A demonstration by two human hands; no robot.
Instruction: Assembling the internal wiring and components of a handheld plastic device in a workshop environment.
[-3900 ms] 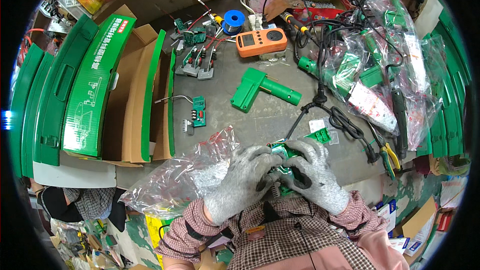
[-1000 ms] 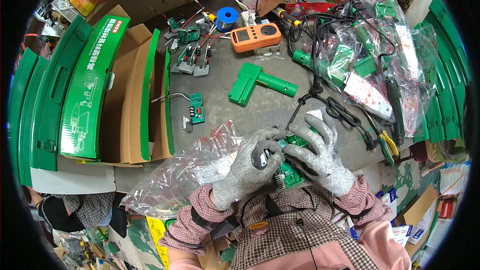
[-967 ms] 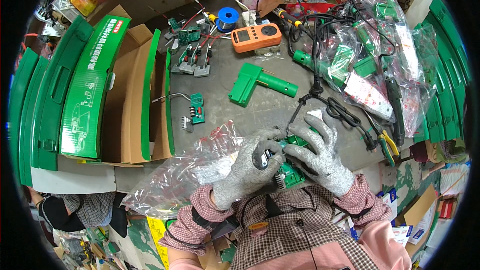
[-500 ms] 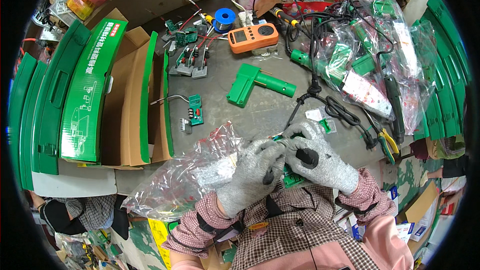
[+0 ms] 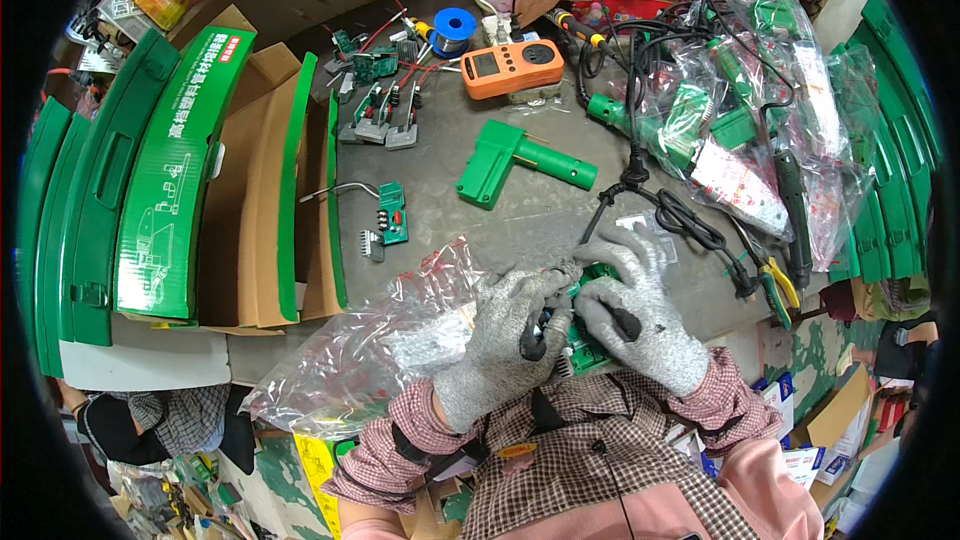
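Both my hands wear grey knit gloves with dark worn patches and are close together at the table's near edge. Between them is a green plastic part (image 5: 588, 348), probably a housing, largely hidden by the gloves. My left hand (image 5: 515, 325) is closed round its left side, fingertips at the top. My right hand (image 5: 640, 315) curls against its right side, thumb bent inward, with some fingers stretched beyond it. Left of my left hand lies a clear plastic bag (image 5: 385, 335). Farther off rests a green pistol-shaped casing (image 5: 495, 165), and a green circuit board (image 5: 393, 212) with a heat sink lies to its left.
An open green carton (image 5: 165, 190) stands at the left beside green cases (image 5: 110, 200). An orange meter (image 5: 512, 70), a solder spool (image 5: 453, 32) and several wired boards (image 5: 385, 115) sit at the back. Bagged green parts (image 5: 735, 130), black cables (image 5: 690, 220) and pliers (image 5: 775, 290) occupy the right.
My right hand has shifted and its fingers have spread, exposing more of the green part. The small green piece on the table beside that hand no longer shows. My left hand has barely moved.
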